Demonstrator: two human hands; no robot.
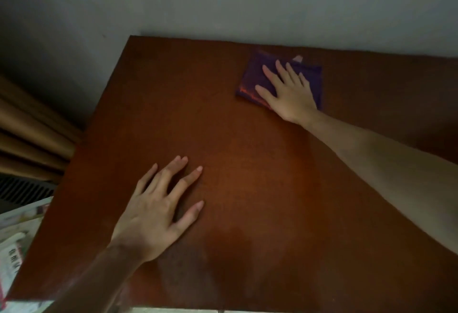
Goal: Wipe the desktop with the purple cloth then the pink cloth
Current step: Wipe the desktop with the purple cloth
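A folded purple cloth (250, 79) lies on the reddish-brown desktop (247, 183), near its far edge and right of the middle. My right hand (287, 89) lies flat on top of it, fingers spread, pressing it against the wood. A small pink scrap (298, 59) pokes out at the cloth's far side; I cannot tell whether it belongs to the pink cloth. My left hand (161, 211) rests palm down on the bare desktop, near and left, with its fingers apart and nothing in it.
The desk's far edge meets a grey wall (272, 2). Brown curtains (29, 126) hang off the desk's left side, with a dark vent grille (22, 188) below them. Printed papers or bags (14, 238) lie beside the near left corner.
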